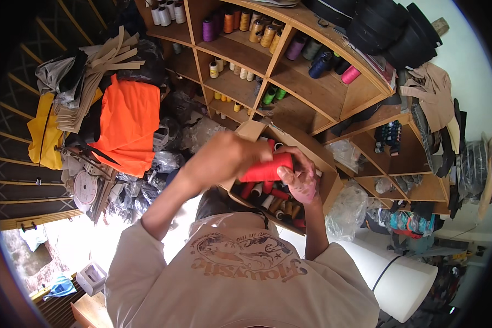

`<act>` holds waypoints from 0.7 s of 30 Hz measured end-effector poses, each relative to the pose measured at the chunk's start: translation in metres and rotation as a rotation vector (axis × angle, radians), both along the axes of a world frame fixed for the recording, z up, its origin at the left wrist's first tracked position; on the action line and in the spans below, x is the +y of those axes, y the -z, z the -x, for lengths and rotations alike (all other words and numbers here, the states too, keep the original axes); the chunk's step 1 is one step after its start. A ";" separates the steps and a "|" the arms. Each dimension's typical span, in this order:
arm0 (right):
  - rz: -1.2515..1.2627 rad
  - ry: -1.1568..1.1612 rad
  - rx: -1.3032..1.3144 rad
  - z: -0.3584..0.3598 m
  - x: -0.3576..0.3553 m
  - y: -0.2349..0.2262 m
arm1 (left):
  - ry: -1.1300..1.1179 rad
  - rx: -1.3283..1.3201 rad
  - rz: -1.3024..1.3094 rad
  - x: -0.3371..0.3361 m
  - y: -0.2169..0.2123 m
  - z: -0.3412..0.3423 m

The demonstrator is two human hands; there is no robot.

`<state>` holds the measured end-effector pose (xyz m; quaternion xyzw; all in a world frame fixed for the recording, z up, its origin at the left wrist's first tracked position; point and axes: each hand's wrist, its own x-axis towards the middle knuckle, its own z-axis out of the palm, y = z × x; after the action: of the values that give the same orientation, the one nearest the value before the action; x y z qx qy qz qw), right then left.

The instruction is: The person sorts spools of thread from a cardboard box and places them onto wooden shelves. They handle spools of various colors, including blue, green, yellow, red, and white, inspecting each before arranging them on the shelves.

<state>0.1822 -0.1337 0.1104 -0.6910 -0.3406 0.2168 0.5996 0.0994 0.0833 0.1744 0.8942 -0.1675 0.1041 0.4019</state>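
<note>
A large spool of red thread (268, 168) lies sideways in my right hand (300, 177), with the thumb across its near side and the fingers behind its right end. My left hand (227, 157) is at the spool's left end, curled closed and a little blurred. Whether thread is pinched in its fingers cannot be made out. Beneath both hands stands an open cardboard box (330, 188). Inside it are several spools and cones, among them red ones (280, 194) and brown ones (288, 208). My hands and the red spool hide part of the box.
Ahead rises a wooden shelf (306, 81) of compartments holding coloured thread cones. Orange cloth (128, 123) and plastic-wrapped bundles are piled at left. To the right are a clear plastic bag (349, 213), a lower shelf (421, 188) and a thick white roll (402, 284).
</note>
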 end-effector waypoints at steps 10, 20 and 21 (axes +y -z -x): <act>-0.127 0.198 -0.120 -0.005 0.004 -0.013 | 0.074 0.330 0.696 -0.077 0.092 0.030; -0.016 0.034 -0.058 0.010 0.004 -0.004 | -0.017 0.079 0.157 0.007 0.022 -0.025; -0.016 -0.017 -0.168 0.007 0.006 -0.008 | 0.029 0.123 0.299 0.010 0.036 -0.032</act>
<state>0.1748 -0.1282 0.1181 -0.6992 -0.3973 0.1604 0.5723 0.1311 0.0930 0.1383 0.8265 -0.1382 0.0672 0.5415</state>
